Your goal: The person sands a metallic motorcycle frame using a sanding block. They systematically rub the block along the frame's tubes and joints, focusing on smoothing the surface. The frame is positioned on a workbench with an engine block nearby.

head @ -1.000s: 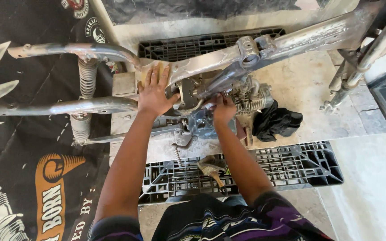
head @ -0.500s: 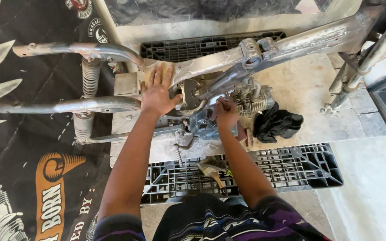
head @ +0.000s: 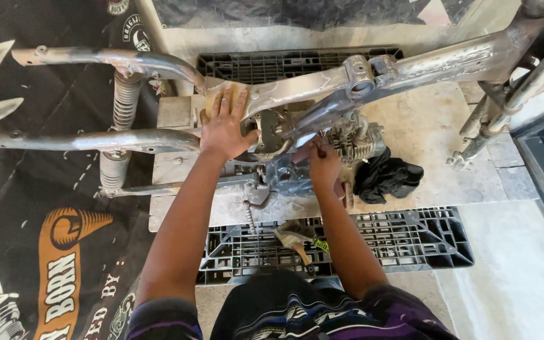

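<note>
Left hand [head: 225, 129] spread flat on the motorcycle frame [head: 297, 91], whose long axis runs left–right; right hand [head: 324, 165], nearer, closed on the engine [head: 354, 141] beneath

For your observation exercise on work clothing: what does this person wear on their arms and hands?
Both hands, left hand and right hand, are bare: no gloves, rings or watch visible. The forearms are uncovered; short dark sleeves with purple and pale patterning end above the elbows.

A pale stone floor [head: 524, 277] carries two black plastic pallets [head: 404, 242], a crumpled black rag [head: 388, 179] and a dark printed banner [head: 26, 252].
</note>
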